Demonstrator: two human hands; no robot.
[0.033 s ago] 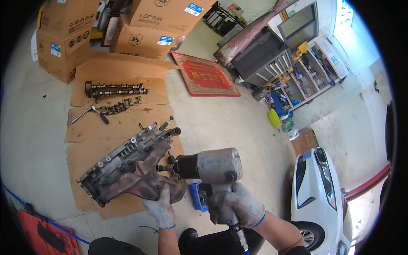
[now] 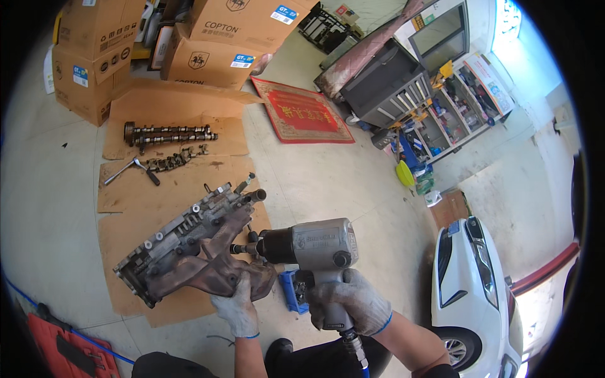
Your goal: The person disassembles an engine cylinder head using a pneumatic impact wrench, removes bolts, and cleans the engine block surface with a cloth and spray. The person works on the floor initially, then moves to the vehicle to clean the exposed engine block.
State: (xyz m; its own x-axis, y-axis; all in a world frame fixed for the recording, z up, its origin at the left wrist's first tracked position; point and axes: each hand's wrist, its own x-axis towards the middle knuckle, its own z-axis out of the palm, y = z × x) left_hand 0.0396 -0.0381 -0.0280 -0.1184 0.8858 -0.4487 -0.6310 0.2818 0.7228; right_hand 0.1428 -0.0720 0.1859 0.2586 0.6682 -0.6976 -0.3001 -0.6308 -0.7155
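Note:
My gloved left hand (image 2: 236,309) grips the underside of a rusty brown exhaust manifold (image 2: 217,264), which is attached to a grey cylinder head (image 2: 170,233) lying tilted on cardboard (image 2: 151,315). My gloved right hand (image 2: 350,299) holds the handle of a silver and black air impact wrench (image 2: 321,242), with a hose coupling below it. The wrench's socket (image 2: 242,249) meets the manifold at its right side; whether it sits on a fastener is hidden. Beyond lie two camshafts (image 2: 170,134), a row of metal parts (image 2: 173,160) and a ratchet (image 2: 123,170).
Cardboard boxes (image 2: 224,28) are stacked behind. A red mat (image 2: 302,110), a grey tool cart (image 2: 384,94) and a green basin (image 2: 404,173) stand farther back. A white car (image 2: 463,271) is at my right. A blue bin (image 2: 293,296) sits beside my hands, a red case (image 2: 53,346) at lower left.

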